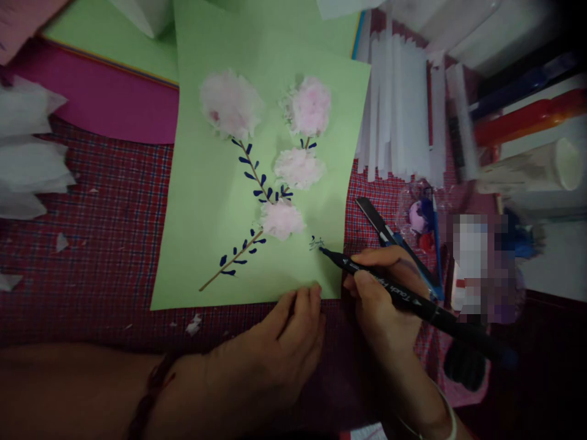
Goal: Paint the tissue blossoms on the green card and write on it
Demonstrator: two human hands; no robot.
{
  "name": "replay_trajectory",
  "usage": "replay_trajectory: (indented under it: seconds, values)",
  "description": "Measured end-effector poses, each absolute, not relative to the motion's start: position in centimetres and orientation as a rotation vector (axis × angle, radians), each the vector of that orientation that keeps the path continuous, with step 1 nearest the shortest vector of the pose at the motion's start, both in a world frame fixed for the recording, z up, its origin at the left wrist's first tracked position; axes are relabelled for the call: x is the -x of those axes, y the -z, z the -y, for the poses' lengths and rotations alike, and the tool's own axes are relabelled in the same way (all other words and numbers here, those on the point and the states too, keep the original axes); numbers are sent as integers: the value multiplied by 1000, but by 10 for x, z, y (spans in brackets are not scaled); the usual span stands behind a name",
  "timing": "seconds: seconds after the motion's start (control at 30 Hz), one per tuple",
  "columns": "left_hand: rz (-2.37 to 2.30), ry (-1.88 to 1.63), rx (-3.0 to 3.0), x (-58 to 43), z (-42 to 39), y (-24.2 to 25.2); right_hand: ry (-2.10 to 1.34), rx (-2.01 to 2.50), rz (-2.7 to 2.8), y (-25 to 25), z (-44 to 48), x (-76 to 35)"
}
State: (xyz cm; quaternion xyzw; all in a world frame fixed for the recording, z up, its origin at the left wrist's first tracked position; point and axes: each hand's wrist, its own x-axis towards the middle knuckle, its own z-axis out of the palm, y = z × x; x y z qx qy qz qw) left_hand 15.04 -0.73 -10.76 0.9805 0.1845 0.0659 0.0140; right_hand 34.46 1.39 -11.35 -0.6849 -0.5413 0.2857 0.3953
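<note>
The right hand (387, 321) is holding a black marker (413, 300) in a closed writing grip, its dark tip meeting small handwritten marks (315, 243) on a green sheet (206, 201). The sheet is lying mid-scene on the cloth-covered worktop (114, 244), and the marks are sitting near its right edge, just right of the nearest of the pale pink flowers (282, 218). The left hand (275, 351) is resting at the sheet's near edge, fingers close together and bent; whether its grip is pinching the paper, I cannot tell. Lettering is apparently the step in hand. The next move is probably calling for light, short strokes, a steady sheet and knuckles staying off fresh ink.
</note>
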Motion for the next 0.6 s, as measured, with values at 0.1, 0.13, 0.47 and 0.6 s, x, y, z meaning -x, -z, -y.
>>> replay_trajectory:
  seconds: [0.1,0.13,0.47,0.6]
  values:
    - [-566,-197,-3070,-150,6,106,-731,1711,1393,111,-14,-345]
    - [-560,-191,-3070,-150,5,105,-737,1700,1399,111,-14,-345]
    - [-566,-203,-3053,-150,5,105,-948,1506,983,107,-20,-349]
    - [-529,-171,-3052,-149,0,97,-965,1582,1159,106,-9,-352]
